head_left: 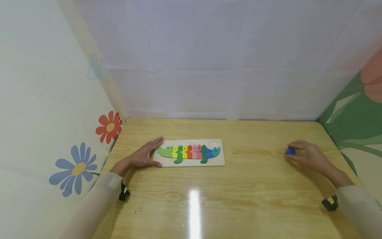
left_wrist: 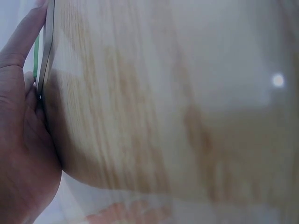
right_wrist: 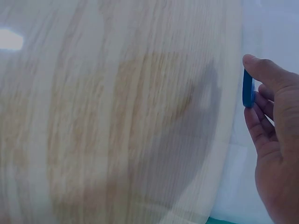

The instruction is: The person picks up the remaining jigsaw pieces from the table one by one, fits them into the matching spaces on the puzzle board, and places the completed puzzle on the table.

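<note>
A wooden crocodile puzzle board (head_left: 191, 162) lies flat on the table, with colourful pieces from the green head to the blue tail. A pale rounded patch (head_left: 214, 144) shows above the tail. My left hand (head_left: 143, 154) rests at the board's left end, its straight fingers toward the top edge and thumb at the lower edge. In the left wrist view, the thumb (left_wrist: 21, 35) lies along the board's side. Well to the right, my right hand (head_left: 311, 157) pinches a small blue puzzle piece (head_left: 290, 151) between thumb and fingertips. The right wrist view shows the blue piece (right_wrist: 248, 88) edge-on, off the table.
The wooden table (head_left: 253, 199) has rounded back corners and a bright light reflection near its front. A pale cloth wall (head_left: 223, 66) stands behind it. Flower-printed panels flank the left and right sides. Small black devices (head_left: 123, 192) sit at both wrists.
</note>
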A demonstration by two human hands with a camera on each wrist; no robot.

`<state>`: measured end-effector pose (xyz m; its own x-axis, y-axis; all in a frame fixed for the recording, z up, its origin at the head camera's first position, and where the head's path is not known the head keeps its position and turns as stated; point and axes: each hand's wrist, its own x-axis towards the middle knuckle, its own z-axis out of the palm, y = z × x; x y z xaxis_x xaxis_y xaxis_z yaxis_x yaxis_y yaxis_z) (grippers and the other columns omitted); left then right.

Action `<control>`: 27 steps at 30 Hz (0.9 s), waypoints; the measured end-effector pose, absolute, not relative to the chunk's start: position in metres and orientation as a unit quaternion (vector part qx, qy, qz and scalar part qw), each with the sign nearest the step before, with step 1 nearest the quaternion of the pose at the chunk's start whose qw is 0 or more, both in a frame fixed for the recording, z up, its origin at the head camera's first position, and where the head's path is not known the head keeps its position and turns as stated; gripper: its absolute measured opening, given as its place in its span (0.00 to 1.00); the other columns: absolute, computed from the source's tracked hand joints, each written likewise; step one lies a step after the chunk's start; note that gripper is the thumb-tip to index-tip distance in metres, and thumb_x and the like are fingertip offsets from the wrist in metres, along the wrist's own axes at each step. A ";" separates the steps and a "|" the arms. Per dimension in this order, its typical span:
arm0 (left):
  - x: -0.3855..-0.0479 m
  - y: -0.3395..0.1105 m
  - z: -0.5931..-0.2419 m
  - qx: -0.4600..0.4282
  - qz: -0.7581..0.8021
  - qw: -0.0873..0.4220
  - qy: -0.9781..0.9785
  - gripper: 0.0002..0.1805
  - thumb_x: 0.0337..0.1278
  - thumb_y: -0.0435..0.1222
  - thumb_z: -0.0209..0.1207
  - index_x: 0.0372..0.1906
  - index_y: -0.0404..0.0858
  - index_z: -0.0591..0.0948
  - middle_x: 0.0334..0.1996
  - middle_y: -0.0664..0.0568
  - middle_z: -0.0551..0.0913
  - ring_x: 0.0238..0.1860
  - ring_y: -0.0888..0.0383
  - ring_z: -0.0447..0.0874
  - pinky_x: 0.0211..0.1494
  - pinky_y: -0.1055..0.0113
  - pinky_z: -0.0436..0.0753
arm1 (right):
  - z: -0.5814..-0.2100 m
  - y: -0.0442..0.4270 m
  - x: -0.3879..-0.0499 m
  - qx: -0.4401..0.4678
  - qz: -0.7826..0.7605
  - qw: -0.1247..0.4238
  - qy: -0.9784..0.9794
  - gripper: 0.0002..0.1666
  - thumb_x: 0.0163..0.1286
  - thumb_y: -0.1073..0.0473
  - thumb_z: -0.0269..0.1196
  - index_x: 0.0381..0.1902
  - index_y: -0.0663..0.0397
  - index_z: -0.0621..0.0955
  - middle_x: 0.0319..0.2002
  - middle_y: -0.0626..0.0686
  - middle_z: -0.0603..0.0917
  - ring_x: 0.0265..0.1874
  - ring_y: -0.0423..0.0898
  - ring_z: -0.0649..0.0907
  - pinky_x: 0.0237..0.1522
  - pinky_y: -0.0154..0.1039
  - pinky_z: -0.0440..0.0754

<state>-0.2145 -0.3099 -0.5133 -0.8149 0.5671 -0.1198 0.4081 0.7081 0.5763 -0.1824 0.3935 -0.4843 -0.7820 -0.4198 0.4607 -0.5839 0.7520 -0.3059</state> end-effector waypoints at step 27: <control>-0.214 -0.310 -0.513 0.268 0.271 0.146 0.913 0.65 0.54 0.55 0.77 0.86 0.35 0.51 0.87 0.42 0.44 0.86 0.40 0.41 0.85 0.37 0.41 | -0.479 0.361 -0.199 0.321 0.220 0.170 -0.905 0.32 0.39 0.69 0.86 0.47 0.67 0.90 0.43 0.61 0.91 0.40 0.59 0.89 0.53 0.13 0.70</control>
<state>-0.2140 -0.3102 -0.5132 -0.8145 0.5675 -0.1209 0.4096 0.7100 0.5728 -0.1986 0.3609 -0.4786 -0.7355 -0.5064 0.4501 -0.6566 0.6967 -0.2890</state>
